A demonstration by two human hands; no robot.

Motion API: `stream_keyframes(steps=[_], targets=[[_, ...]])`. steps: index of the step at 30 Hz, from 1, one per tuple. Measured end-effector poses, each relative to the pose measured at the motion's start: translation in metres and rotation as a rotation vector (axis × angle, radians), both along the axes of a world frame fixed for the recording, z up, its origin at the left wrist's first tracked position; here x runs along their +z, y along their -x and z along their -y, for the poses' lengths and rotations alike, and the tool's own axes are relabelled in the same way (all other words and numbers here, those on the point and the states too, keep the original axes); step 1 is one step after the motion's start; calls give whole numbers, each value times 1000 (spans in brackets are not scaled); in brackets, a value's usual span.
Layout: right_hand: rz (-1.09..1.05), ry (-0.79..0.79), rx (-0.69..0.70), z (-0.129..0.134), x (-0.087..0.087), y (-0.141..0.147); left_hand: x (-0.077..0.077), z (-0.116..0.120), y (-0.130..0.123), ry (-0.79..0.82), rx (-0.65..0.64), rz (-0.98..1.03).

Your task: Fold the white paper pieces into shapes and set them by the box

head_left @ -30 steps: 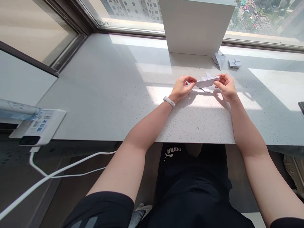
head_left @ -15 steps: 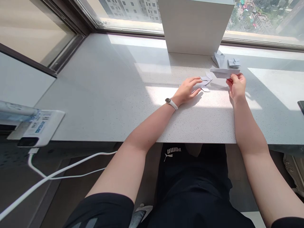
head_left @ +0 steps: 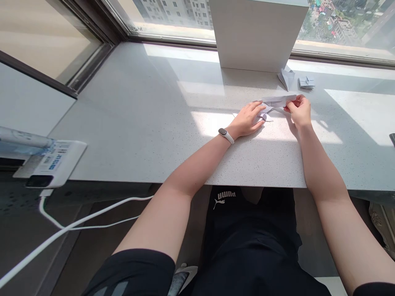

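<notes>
While the right end of a folded paper strip (head_left: pixel 277 101) is pinched by the thumb and fingers of the right hand (head_left: pixel 300 112) in the head view, its long axis is laid nearly crosswise, the free end being pointed leftward, close to the fingertips of the left hand (head_left: pixel 247 120); whether they are touched cannot be told. The left hand is spread, not clenched, over a creased paper piece (head_left: pixel 267 109), presumably so that it is steadied on the counter (head_left: pixel 138 123). Beyond the right-hand pinch, a pointed paper fold (head_left: pixel 286 79) and a small paper block (head_left: pixel 306 83) are set side by side.
</notes>
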State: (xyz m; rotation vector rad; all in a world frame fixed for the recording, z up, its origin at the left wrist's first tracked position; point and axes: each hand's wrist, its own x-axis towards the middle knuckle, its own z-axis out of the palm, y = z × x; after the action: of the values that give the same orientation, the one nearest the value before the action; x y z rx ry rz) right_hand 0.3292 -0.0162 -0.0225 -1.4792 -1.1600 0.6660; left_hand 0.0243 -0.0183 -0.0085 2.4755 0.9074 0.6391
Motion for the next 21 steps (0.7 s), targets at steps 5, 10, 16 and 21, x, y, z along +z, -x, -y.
stream_keyframes(steps=[5, 10, 16, 21], targets=[[-128, 151, 76, 8, 5, 7, 1, 2, 1, 32, 14, -45], [-199, 126, -165, -1, 10, -20, 7, 3, 2, 57, -18, -90], [-191, 200, -301, -26, 19, -28, 12, 2, 2, 69, -23, -66], [7, 256, -418, -39, 26, -20, 7, -2, 1, 56, -30, -56]])
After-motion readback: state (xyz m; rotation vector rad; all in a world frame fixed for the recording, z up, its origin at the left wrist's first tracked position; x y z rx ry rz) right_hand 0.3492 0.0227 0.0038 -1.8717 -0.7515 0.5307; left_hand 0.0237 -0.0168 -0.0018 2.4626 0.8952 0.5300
